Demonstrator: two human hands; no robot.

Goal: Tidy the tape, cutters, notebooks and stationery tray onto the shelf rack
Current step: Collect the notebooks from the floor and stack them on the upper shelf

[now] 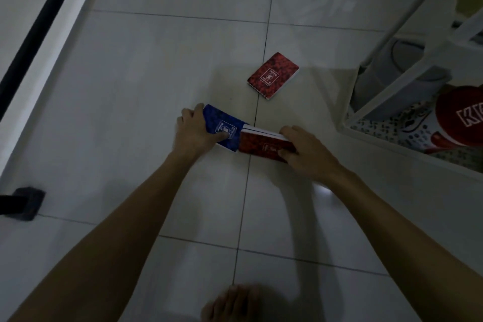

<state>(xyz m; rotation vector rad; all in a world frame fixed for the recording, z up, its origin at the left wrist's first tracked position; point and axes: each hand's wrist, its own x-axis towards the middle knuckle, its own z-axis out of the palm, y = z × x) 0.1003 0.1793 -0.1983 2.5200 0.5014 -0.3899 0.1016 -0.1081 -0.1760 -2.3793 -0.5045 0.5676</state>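
Observation:
A blue notebook (222,123) lies on the white tiled floor with my left hand (194,131) gripping its left end, thumb on the cover. Touching its right edge is a red notebook (264,145), tilted up on one side, and my right hand (305,150) holds its right end. A second red notebook (273,75) lies flat on the floor farther away, apart from both hands. The white shelf rack (407,81) stands at the right edge.
The rack's lower shelf holds a red round container (460,115) with white letters and grey cylinders (384,81). A dark bar (39,23) runs along the wall at left, with a black foot (24,202) on the floor. My bare foot (237,304) shows at the bottom.

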